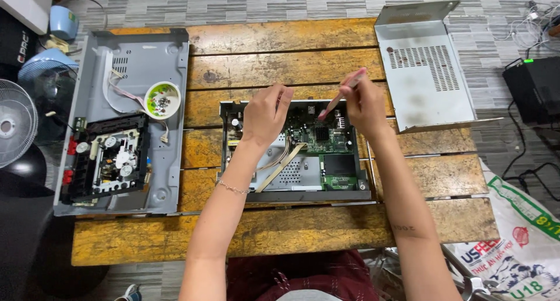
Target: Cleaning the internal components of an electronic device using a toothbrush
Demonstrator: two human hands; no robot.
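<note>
Two hands over the opened grey metal player chassis at mid wooden plank worktop. Right hand closed around a slim pink screwdriver, tip on the green circuit board. Left hand loosely curled, empty, resting on the chassis's left part.

White printed sack, lower right

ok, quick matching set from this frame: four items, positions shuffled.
Items:
1. small white bowl
2. metal cover
3. open chassis with green board
4. white fan

Places:
A. under both hands
B. far left, off the table
C. on the grey chassis at left
D. table's right end, top

Pairs: 1-C, 2-D, 3-A, 4-B
</note>
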